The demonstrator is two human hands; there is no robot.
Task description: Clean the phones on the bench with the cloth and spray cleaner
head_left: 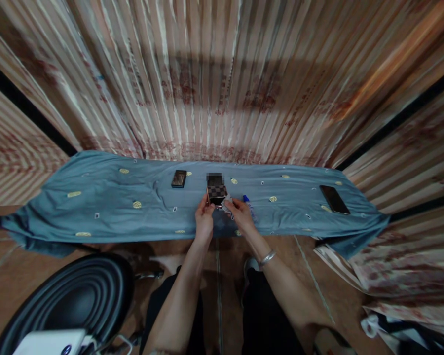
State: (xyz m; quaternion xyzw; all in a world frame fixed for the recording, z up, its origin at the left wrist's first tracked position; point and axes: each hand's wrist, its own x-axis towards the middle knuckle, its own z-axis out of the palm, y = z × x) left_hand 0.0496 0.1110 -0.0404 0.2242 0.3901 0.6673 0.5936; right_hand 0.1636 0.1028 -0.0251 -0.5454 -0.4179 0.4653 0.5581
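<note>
Small checkered box, dark brown and cream squares, held just above the near edge of a blue-grey cloth spread over a long table. Long axis roughly upright and tipped slightly away from the camera, one broad face turned toward the viewer, top end blurred and unreadable. Gripped at its lower left corner by the left hand, fingers pinched closed on the box edge. Touched at its lower right corner by the right hand, fingertips closed on a small pale flap or slip at the box's side; whether that piece belongs to the box or is separate, too small to tell. Judged as early to middle in the handling: box lifted and being worked at its lower edge, not visibly opened, no contents out on the cloth. Just right of the right hand, a small blue-capped item lying on the cloth. Further back and left, a dark phone lying flat; well to the right, a second dark phone near the cloth's end. Silver bracelet on the right wrist. Behind the table, pleated striped curtains; below left, a round black chair seat.
</note>
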